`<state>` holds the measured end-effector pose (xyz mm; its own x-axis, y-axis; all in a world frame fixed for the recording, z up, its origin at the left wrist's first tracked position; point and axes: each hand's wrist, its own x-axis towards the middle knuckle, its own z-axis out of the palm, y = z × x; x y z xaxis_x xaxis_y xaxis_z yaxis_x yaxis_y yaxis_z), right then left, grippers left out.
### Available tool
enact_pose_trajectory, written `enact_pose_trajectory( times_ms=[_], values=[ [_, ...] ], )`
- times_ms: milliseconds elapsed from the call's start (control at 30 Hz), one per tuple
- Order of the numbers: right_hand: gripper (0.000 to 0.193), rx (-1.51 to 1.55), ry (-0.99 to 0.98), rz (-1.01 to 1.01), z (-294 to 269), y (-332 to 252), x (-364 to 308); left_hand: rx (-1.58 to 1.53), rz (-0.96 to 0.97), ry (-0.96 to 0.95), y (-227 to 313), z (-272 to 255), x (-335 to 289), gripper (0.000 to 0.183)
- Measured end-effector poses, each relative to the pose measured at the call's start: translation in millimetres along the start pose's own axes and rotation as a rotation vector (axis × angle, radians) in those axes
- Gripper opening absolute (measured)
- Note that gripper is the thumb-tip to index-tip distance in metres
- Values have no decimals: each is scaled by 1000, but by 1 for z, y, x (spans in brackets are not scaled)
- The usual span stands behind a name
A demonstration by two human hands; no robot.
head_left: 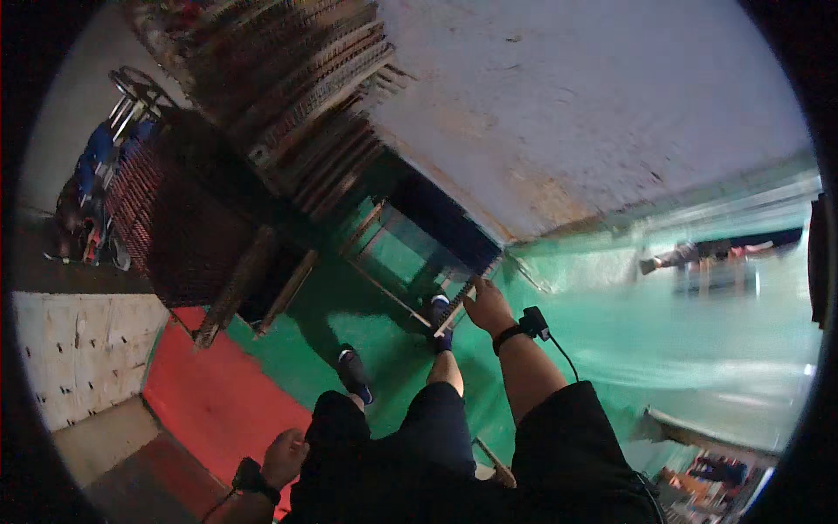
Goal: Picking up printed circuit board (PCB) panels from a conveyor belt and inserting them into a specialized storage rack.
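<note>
My right hand [490, 307] is out in front of my legs, its fingers closed on the near right side of a rectangular open frame [390, 293]. Thin bars form the frame's sides, and the edge by my hand looks notched. Green floor shows through part of it; a dark area fills its far right side. My left hand [285, 458] hangs low beside my left thigh, over the red floor. Its fingers are curled in, and I see nothing in them. Both wrists wear black bands with cables.
Tall stacks of slatted racks [305, 87] rise at the upper left, with another dark rack [175, 236] nearer. A grey wall [602, 113] fills the upper right. A cabinet-like white panel [83, 354] stands left. Green floor meets a red strip [218, 393]. A wheeled item [109, 166] stands far left.
</note>
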<state>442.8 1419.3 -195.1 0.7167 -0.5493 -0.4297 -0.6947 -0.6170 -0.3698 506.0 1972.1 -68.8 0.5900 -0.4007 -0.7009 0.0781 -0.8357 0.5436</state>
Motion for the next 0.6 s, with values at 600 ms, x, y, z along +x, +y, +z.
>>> enact_pose_trajectory(
  times_ms=[600],
  values=[
    [44,-12,-105,-256,111,67,269,-649,-496,286,39,189,18,42]
  ],
)
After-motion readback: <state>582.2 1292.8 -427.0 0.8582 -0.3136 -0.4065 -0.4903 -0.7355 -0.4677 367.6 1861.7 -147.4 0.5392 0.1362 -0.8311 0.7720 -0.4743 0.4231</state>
